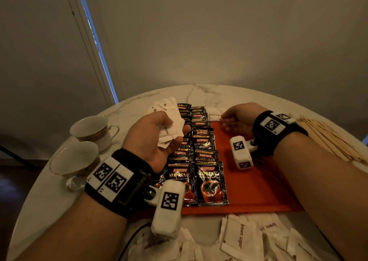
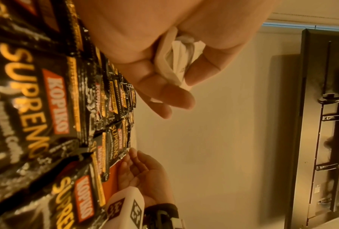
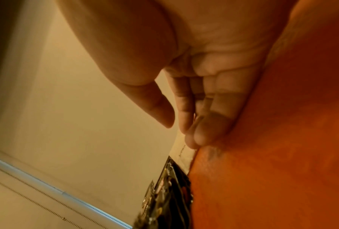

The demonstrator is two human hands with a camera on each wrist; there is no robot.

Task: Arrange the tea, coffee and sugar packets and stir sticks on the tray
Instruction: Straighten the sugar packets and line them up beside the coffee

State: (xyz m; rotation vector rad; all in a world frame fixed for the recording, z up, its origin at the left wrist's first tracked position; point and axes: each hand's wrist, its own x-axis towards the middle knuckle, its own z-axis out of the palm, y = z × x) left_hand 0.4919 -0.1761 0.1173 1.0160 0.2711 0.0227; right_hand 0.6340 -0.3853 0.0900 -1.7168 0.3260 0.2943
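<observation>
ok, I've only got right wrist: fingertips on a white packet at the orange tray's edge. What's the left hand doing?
Observer: The left hand holds a bunch of brown sugar packets above the coffee packets.
Operator: How are the coffee ones laid out?
Observer: Two overlapping columns down the left part of the tray.
Operator: Stir sticks on the tray?
Observer: No, the stir sticks lie on the table, right of the tray.
</observation>
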